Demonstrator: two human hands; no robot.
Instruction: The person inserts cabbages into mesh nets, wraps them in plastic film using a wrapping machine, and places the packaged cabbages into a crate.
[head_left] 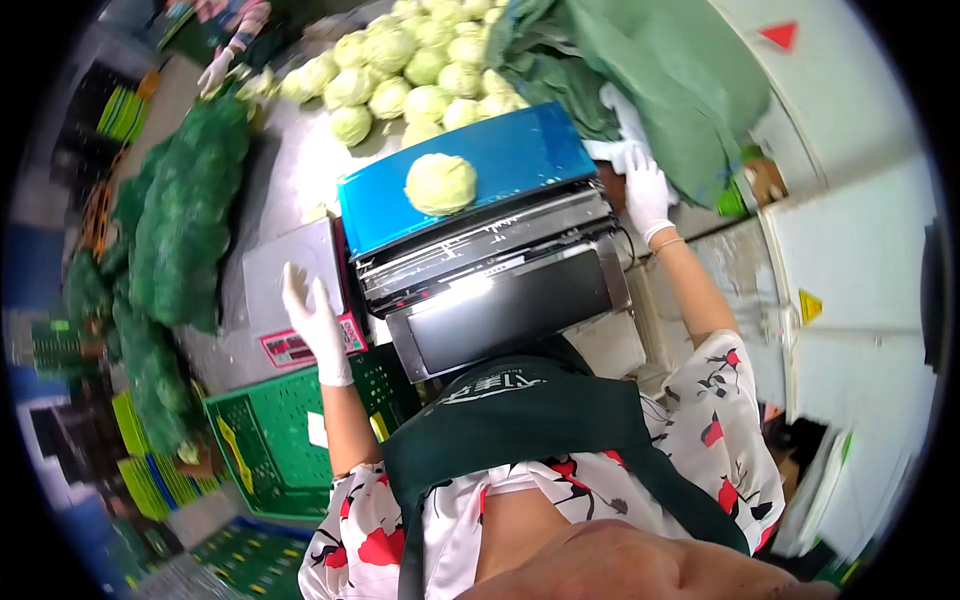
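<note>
Holds the left hand spread near the right edge of the digital scale, the right hand fingers extended by white sheeting (cannot tell if touching). Has one cabbage lying on the blue platform.

White gloves covered the left hand and right hand; a thin bracelet edged the right cuff. A white-lettered, dark green apron overlay a white blouse with red-and-black floral print.

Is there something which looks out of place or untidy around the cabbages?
Mildly: the green sheet lies crumpled beside the cabbage pile, near the right hand, so that spot looks untidy. No damage or spill is clearly visible.
</note>
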